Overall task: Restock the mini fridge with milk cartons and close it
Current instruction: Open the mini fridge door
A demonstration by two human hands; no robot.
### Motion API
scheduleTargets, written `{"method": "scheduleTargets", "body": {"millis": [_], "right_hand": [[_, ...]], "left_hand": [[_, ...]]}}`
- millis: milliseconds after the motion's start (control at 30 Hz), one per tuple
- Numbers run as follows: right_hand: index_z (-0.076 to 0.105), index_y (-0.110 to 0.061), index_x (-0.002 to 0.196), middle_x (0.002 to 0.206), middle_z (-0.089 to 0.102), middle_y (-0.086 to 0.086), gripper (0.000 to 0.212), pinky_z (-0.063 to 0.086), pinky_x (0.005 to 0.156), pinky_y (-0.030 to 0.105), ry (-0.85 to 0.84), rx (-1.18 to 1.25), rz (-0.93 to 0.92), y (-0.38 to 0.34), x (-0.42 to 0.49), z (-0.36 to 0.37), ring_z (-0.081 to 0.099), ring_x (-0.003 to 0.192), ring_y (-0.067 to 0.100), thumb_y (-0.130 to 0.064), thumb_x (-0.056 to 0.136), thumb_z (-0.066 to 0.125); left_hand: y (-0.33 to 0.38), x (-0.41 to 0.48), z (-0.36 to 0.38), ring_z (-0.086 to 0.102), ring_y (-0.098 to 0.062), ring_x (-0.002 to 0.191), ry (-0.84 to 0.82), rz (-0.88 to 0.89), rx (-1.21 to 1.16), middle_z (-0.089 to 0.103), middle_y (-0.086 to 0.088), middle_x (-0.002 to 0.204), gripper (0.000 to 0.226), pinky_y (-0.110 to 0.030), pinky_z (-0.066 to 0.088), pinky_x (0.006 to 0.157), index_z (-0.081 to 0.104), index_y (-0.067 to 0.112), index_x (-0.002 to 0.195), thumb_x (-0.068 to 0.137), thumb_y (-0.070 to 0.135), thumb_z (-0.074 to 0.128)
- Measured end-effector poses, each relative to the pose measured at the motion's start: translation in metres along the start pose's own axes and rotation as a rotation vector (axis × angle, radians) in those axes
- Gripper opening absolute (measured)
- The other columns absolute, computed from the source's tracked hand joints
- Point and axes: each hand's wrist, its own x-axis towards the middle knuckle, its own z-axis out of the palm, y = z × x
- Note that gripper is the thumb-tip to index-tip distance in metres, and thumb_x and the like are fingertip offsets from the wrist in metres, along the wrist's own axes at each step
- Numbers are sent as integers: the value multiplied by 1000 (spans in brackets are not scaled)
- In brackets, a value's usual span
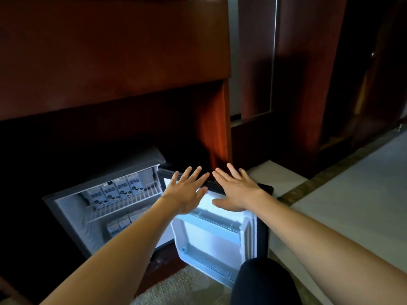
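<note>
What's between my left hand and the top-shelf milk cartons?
Head view: just bare wire shelf and the door's hinged edge lie between the left hand and the milk cartons.

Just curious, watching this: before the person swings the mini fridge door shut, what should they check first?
1. Top level: the milk cartons stand upright on the upper wire shelf, well inside: ok.
2. Below: the lower cartons sit back from the opening: cannot tell, the left forearm hides part of them.
3. Both the left hand and the right hand are empty, fingers spread at the top edge of the door: ok.
4. Its inner racks hold nothing that sticks out: ok.
5. Swing path free: cannot tell, a dark-clad knee sits close to the lower corner.
6. Fridge shut: not ok, it stands wide open.
</note>
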Motion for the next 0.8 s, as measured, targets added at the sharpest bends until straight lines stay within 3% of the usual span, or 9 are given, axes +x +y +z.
{"method": "scheduleTargets", "body": {"millis": [233,400,567,800], "right_hand": [[-3,-26,160,168,-8,-4,86,-6,119,59,66,-31,128,35,35,4,-19,152,28,-68,94,31],[3,-26,160,167,7,0,84,7,121,54,139,1,161,59,67,9,-3,154,30,-68,93,35],[9,-28,159,166,16,-1,81,10,121,48,190,-5,127,79,93,13,6,154,25,-65,93,38],[8,-27,160,167,12,-1,84,5,123,45,169,-3,120,85,105,10,2,154,22,-67,92,39]], "left_hand": [[9,61,8,-5,-17,154,62,14,-79,-4,7,167,59,-47,-1,124,5,30,160,106,49,20],[12,98,22,6,-18,153,136,-68,-176,10,9,166,58,-47,6,123,14,33,159,105,52,23],[10,114,34,0,-18,153,192,-96,-187,7,11,166,61,-47,0,123,8,34,159,104,54,25],[16,123,36,-4,-23,153,176,-134,-149,1,7,167,71,-50,0,122,-1,31,159,101,60,27]]}}
